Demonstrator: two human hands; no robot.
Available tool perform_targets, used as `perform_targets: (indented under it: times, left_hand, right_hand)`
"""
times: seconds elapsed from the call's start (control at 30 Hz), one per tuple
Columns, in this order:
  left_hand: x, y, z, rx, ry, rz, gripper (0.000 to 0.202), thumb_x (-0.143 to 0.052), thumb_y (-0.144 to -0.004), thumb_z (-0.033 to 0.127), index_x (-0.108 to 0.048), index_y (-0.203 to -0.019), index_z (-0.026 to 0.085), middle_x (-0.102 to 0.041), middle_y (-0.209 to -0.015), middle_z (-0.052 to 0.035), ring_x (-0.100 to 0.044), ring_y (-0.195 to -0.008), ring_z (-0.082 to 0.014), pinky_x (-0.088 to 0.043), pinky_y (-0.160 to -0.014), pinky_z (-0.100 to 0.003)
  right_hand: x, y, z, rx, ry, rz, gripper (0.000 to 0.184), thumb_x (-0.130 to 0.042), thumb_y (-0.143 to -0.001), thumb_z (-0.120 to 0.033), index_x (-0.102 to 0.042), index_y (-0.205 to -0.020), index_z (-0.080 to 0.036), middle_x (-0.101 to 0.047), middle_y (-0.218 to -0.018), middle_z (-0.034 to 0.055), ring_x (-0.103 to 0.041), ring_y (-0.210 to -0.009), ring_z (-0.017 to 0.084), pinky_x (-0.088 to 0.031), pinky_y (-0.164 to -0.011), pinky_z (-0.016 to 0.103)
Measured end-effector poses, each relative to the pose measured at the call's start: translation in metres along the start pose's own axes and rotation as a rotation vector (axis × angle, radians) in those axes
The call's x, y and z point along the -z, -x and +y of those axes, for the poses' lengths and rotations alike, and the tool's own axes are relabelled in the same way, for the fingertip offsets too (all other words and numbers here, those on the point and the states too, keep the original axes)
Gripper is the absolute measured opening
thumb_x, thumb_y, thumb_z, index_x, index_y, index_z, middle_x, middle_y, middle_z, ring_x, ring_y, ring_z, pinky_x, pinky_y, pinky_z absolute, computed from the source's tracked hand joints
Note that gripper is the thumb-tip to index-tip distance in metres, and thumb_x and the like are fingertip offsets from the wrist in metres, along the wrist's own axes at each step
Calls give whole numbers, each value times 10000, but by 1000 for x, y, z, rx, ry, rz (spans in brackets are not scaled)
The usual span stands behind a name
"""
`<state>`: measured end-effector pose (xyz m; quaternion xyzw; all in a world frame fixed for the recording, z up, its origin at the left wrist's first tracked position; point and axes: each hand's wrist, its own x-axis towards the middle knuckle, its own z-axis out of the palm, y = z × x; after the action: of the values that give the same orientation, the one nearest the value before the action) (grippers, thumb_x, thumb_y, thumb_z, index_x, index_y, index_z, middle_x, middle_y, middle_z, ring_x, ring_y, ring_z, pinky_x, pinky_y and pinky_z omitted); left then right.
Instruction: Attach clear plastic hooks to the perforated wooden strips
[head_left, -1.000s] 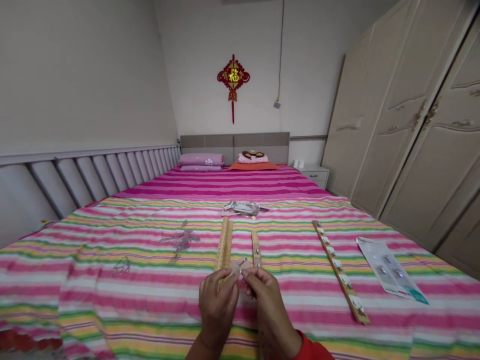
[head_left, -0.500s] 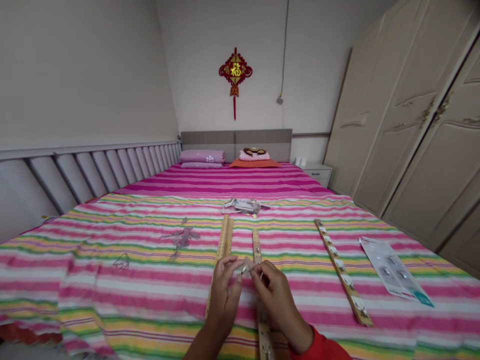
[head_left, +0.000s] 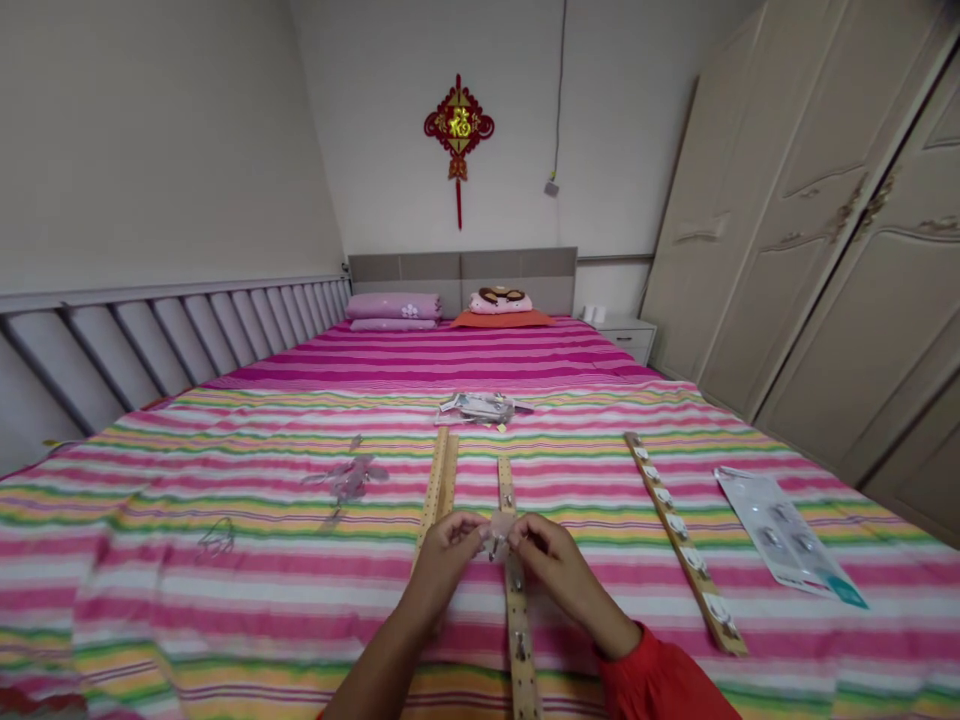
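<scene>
Between my hands is a small clear adhesive hook point(head_left: 498, 538) with a shiny metal part on its lower side. My left hand point(head_left: 448, 550) pinches its left edge, and my right hand point(head_left: 553, 562) pinches the right edge with thumb and forefinger. Directly beneath lies a narrow wooden strip point(head_left: 519, 610) with holes along it and several metal hooks on it. Beside my left hand, two more wooden strips point(head_left: 435, 485) lie close together, partly covered by the hand.
On the right rest a wooden strip with white-backed hooks point(head_left: 677, 527) and a clear blister pack point(head_left: 776, 535). Thin clear plastic pieces point(head_left: 354, 478) and a wispy clear scrap point(head_left: 217, 538) lie left. A plastic packet point(head_left: 480, 408) sits farther back on the striped bedspread point(head_left: 285, 620).
My left fingers have closed in on the hook's left edge, and both hands now hold it level over the strip. The camera view has shifted slightly.
</scene>
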<state>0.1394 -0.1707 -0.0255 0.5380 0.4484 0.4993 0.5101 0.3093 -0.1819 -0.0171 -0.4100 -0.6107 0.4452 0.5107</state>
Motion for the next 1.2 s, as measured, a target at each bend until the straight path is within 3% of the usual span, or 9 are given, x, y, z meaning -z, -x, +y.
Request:
perform_targets:
  times: [0.17,0.3,0.63,0.9,1.2]
  left_hand:
    - [-7,-22,1,7,-92,-20,235,-669,-637,386,-628,-678,158,-593,-581,17,-543,-574,-124,-420,-579,-238]
    - [-17,-53,-1,55,-98,2,197,-665,-593,342,-600,-642,163,-569,-543,30,-530,-534,-115,-410,-549,-234]
    - [-27,-136,-21,141,-141,70,95,-607,-579,227,-549,-528,171,-507,-430,57,-483,-453,-97,-370,-496,-212]
    - [-33,-159,-52,211,-223,128,49,-549,-618,184,-528,-574,178,-497,-432,65,-466,-428,-91,-362,-477,-201]
    - [-36,-168,-66,223,-422,152,114,-532,-642,176,-512,-530,181,-553,-477,26,-553,-522,-125,-395,-530,-211]
  right_hand:
    - [12,-23,19,-187,-125,5,308,-708,-636,-444,-578,-537,-183,-477,-426,-61,-391,-402,85,-284,-433,225]
    - [22,-50,35,-285,-189,57,328,-732,-582,-456,-585,-526,-169,-505,-387,-48,-406,-360,76,-288,-403,215]
    - [31,-121,79,-207,-90,167,262,-645,-598,-423,-524,-518,-205,-489,-374,-62,-410,-332,93,-295,-376,223]
    - [34,-140,117,-85,57,251,175,-576,-610,-303,-501,-481,-211,-473,-447,-58,-430,-484,115,-332,-490,236]
    - [30,-145,144,-78,122,286,213,-542,-667,-335,-453,-508,-226,-437,-429,-61,-397,-454,121,-309,-467,244]
